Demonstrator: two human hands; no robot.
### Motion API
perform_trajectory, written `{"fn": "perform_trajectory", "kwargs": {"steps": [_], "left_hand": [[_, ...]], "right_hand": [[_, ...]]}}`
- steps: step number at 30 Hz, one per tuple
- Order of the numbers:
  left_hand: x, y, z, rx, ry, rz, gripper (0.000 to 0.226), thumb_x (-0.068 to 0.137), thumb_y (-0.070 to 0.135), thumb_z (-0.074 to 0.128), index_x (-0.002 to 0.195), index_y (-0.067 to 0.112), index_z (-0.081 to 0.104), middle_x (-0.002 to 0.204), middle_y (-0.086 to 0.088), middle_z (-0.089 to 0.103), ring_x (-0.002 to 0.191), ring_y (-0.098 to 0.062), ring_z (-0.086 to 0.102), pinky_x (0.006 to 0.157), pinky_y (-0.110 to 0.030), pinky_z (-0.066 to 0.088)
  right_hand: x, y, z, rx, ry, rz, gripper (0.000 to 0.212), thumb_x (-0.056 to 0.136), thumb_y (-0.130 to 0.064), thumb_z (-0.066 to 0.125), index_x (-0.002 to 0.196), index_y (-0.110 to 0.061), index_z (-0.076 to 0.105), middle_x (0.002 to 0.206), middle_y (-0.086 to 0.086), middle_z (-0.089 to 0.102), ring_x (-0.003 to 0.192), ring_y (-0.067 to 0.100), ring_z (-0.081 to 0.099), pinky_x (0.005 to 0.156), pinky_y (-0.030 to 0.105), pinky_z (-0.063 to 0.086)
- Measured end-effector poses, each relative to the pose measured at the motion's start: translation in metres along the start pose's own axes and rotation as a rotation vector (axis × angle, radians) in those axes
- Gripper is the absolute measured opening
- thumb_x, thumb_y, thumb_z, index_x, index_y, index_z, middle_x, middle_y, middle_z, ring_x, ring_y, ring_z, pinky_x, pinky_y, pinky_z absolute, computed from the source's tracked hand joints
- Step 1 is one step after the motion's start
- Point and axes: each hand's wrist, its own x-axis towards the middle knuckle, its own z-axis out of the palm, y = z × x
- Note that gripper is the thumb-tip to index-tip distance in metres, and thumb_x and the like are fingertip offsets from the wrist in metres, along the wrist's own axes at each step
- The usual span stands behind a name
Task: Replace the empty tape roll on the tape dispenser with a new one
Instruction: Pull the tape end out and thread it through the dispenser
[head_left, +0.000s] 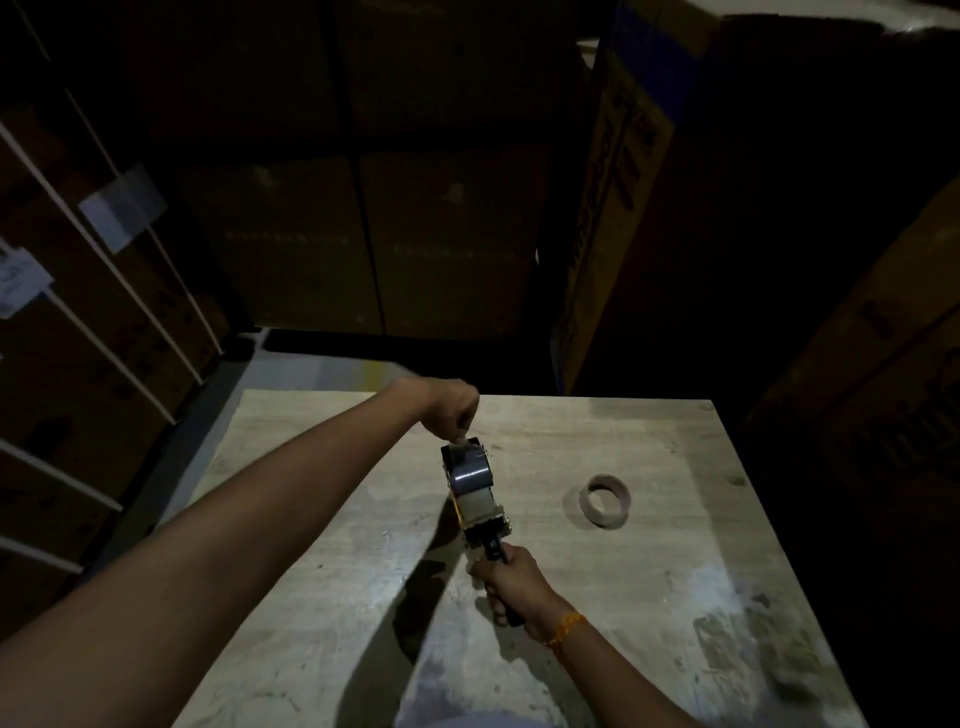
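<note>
Pretty dim in here, but the person's got the tape dispenser (474, 499) held up over the wooden table (649, 597), right hand (511, 579) wrapped tight around the black handle, an orange thread (563, 626) tied on that wrist. The left hand (451, 410) is curled at the far end, fingers pinching something at the front edge, looks like the tape's loose end. A roll of tape (470, 475) sits in the dispenser. The empty cardboard core (605, 500) lies on the table, off to the right, well apart.

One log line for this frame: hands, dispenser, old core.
right hand: grips tape dispenser handle | left hand: pinches tape at dispenser front | empty core: lying on table
</note>
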Motion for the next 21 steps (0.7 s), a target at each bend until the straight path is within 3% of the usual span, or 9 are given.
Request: {"fn": "perform_trajectory", "kwargs": {"steps": [6, 7, 10, 16, 21], "left_hand": [[-0.001, -0.007, -0.008, 0.028, 0.021, -0.025, 0.011, 0.092, 0.007, 0.071, 0.084, 0.015, 0.069, 0.094, -0.005, 0.070, 0.095, -0.028, 0.071, 0.073, -0.033, 0.056], [-0.001, -0.006, -0.007, 0.027, 0.020, -0.028, 0.005, 0.091, 0.007, 0.071, 0.089, 0.010, 0.073, 0.097, -0.009, 0.073, 0.096, -0.029, 0.072, 0.072, -0.033, 0.055], [0.002, -0.003, -0.005, 0.032, 0.020, -0.034, 0.013, 0.091, 0.006, 0.071, 0.103, 0.003, 0.076, 0.106, -0.013, 0.075, 0.098, -0.029, 0.073, 0.076, -0.035, 0.059], [0.004, -0.006, -0.010, 0.027, -0.004, -0.038, 0.008, 0.091, 0.009, 0.074, 0.099, 0.008, 0.077, 0.103, -0.009, 0.074, 0.096, -0.025, 0.072, 0.078, -0.034, 0.060], [0.010, -0.002, -0.012, -0.012, -0.075, -0.045, 0.015, 0.093, 0.010, 0.072, 0.107, 0.004, 0.075, 0.106, -0.010, 0.071, 0.090, -0.020, 0.061, 0.065, -0.023, 0.048]], "right_hand": [[-0.003, -0.001, -0.005, -0.024, -0.014, -0.031, 0.012, 0.091, -0.013, 0.064, 0.091, -0.010, 0.053, 0.053, 0.003, 0.046, 0.037, 0.015, 0.040, 0.040, 0.023, 0.034], [-0.004, -0.001, -0.006, -0.025, -0.018, -0.037, 0.012, 0.091, -0.013, 0.064, 0.090, -0.010, 0.053, 0.053, 0.003, 0.046, 0.037, 0.016, 0.040, 0.040, 0.023, 0.034], [-0.005, -0.003, -0.007, -0.003, -0.051, -0.054, 0.015, 0.092, -0.013, 0.065, 0.089, -0.011, 0.051, 0.053, 0.002, 0.044, 0.038, 0.016, 0.039, 0.041, 0.022, 0.033], [-0.005, -0.006, -0.017, 0.021, -0.137, -0.097, 0.023, 0.092, -0.020, 0.071, 0.090, -0.014, 0.048, 0.056, 0.002, 0.043, 0.043, 0.017, 0.039, 0.043, 0.024, 0.034], [-0.009, -0.008, -0.020, 0.023, -0.199, -0.209, 0.023, 0.094, -0.024, 0.072, 0.100, -0.009, 0.056, 0.068, -0.002, 0.054, 0.055, 0.014, 0.051, 0.054, 0.031, 0.047]]}}
